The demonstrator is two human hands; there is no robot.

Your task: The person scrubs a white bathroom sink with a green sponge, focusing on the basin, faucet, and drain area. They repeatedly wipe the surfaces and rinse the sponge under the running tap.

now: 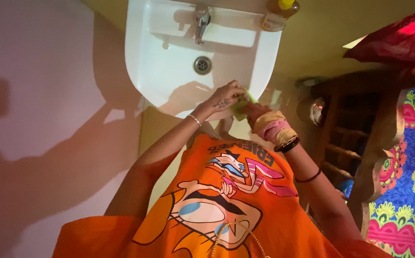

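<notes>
My left hand [226, 97], with a small tattoo and a thin bracelet at the wrist, grips a small light-green sponge or cloth [240, 108] at the front rim of a white washbasin [140, 71]. My right hand [256, 112] meets it from the right and holds the same green piece. Yellow and pink bands are wrapped around the right wrist, above a dark watch and a thin black band. Both hands are pressed together just over the basin's front edge. My orange printed shirt fills the lower part of the view.
A metal tap [200, 21] and a drain [202, 65] sit in the basin. A bottle with a yellow cap [279, 12] stands at its back right corner. Dark wooden furniture [346, 134] and a bright patterned cloth [408, 181] are at the right.
</notes>
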